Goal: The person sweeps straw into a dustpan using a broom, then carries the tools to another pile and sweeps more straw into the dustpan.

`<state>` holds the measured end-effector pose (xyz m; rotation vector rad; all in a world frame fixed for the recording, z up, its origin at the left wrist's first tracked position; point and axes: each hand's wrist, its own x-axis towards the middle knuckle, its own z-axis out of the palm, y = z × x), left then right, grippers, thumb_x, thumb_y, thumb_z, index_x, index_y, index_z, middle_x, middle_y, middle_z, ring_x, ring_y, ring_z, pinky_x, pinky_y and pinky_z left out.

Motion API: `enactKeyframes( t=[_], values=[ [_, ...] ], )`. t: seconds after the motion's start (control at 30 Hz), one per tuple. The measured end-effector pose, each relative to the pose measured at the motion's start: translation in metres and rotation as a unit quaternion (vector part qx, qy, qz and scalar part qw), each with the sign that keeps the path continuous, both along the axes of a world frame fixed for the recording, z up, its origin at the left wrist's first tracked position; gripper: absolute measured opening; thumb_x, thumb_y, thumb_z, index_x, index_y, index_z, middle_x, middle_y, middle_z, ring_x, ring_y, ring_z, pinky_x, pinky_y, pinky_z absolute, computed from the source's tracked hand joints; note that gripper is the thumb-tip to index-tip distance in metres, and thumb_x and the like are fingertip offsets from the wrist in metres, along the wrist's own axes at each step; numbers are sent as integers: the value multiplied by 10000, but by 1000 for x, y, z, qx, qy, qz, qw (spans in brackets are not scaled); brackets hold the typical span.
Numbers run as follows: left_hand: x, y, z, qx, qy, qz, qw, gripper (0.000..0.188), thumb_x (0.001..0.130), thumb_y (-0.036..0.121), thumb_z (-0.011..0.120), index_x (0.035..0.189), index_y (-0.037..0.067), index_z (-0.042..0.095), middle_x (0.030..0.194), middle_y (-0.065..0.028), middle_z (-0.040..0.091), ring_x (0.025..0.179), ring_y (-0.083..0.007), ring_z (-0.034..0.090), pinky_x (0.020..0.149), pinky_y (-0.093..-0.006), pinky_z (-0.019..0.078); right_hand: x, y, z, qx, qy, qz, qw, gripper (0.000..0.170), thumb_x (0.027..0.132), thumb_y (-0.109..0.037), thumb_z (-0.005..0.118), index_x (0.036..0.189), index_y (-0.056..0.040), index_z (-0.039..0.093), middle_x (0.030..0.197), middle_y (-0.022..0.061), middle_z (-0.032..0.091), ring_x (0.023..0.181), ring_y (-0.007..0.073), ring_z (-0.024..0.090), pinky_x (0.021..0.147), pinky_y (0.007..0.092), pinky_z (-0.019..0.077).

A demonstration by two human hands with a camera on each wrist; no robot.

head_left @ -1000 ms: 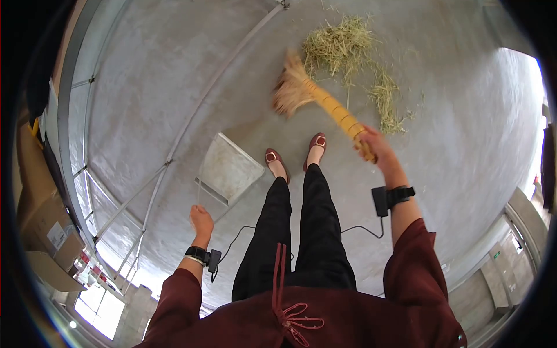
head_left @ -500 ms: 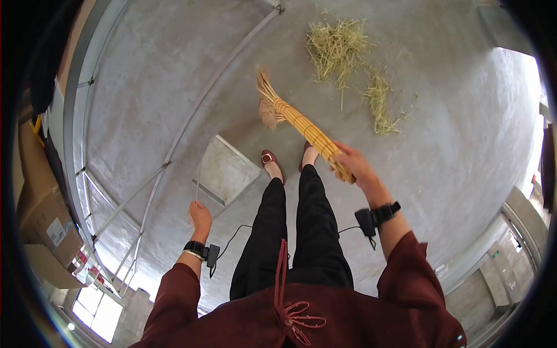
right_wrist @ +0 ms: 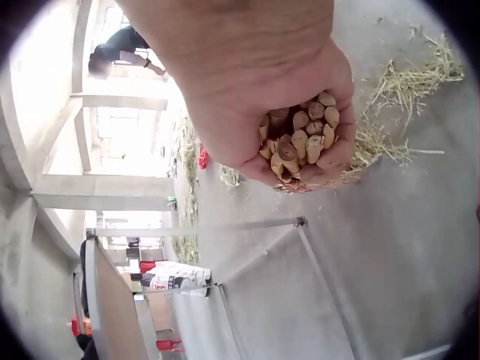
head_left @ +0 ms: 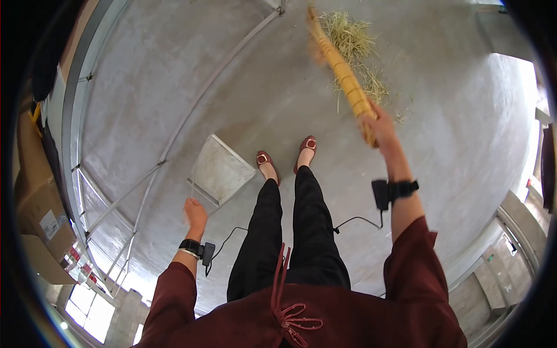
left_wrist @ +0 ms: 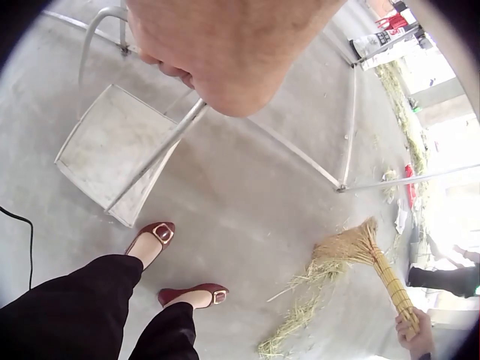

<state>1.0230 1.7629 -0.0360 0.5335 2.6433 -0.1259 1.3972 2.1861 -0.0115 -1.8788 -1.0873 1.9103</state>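
My right hand (head_left: 380,127) grips the butt of a short straw broom (head_left: 347,81) bound with dark bands. Its blurred bristle end overlaps the left side of a pile of hay (head_left: 354,37) on the floor. In the right wrist view, the cut stalk ends (right_wrist: 304,139) of the broom show inside the curled fingers. Low at the left, my left hand (head_left: 196,216) holds the thin bent handle (left_wrist: 161,154) of a pale metal dustpan (head_left: 220,168). The dustpan hangs beside my feet, left of the shoes. The wrist hides part of the handle grip in the left wrist view.
A metal frame of thin bars (head_left: 203,95) lies along the left side of the floor. Cardboard boxes (head_left: 43,203) stand at the far left. Loose hay strands (head_left: 374,87) trail from the pile toward my right hand. Two dark red shoes (head_left: 307,149) stand beside the dustpan.
The broom first swung left and back toward my feet, away from the hay. Now my right hand has moved forward and right, bringing the bristles to the pile. The left hand has barely moved.
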Motion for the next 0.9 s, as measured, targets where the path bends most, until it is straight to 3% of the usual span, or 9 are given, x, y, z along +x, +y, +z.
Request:
enactKeyframes(
  t=[0.23,0.37,0.53,0.57,0.63,0.7,0.8,0.9],
  values=[
    [-13,-13,0,16,-9,-40,999,286,891,212,413,821,-29,552,803,-267,588,779,-451,556,666,-516,415,15,-78,7,-172,77,0,982,553,784,-99,583,1321,-105,451,742,52,573,541,120,539,415,254,427],
    [-24,-18,4,20,-8,-62,998,302,882,214,406,808,-37,557,787,-271,582,775,-457,552,679,-522,409,62,-56,-18,-113,3,18,993,526,817,-97,560,1327,-97,434,818,47,577,600,117,558,434,236,443],
    [-20,6,9,41,-13,-45,998,313,883,213,405,765,-42,544,767,-271,577,762,-449,553,677,-523,400,100,-64,32,-59,0,15,998,539,814,-76,530,1340,-93,413,805,49,563,601,110,545,435,231,444],
    [-18,14,12,37,6,-92,995,316,887,215,403,758,-39,541,760,-267,574,749,-444,551,668,-520,397,106,-74,45,-52,-5,-16,999,549,810,-75,539,1344,-96,411,777,46,557,565,105,528,426,232,433],
    [-17,36,21,31,27,-142,989,320,892,217,401,751,-36,537,753,-264,571,736,-438,549,658,-516,395,117,-89,57,-47,-8,-49,998,560,806,-75,549,1347,-98,408,750,43,550,530,100,511,416,233,423],
    [-11,71,33,66,-34,-148,986,335,906,232,399,755,-34,535,736,-258,562,723,-437,538,637,-508,392,126,-95,61,-21,-4,-121,992,572,812,-74,544,1361,-96,386,759,49,552,533,96,511,419,233,428],
    [5,126,47,85,-27,-194,977,333,910,237,404,761,-34,526,732,-257,553,723,-437,531,629,-503,392,128,-81,57,-6,-20,-143,990,581,813,-77,545,1369,-99,374,769,54,556,533,96,509,420,236,432],
    [9,176,32,108,-21,-246,963,323,913,229,402,781,-41,522,748,-268,546,731,-432,538,630,-501,392,127,-46,48,4,1,-122,993,584,814,-77,548,1370,-93,371,789,51,551,563,94,515,429,235,437]
  ],
)
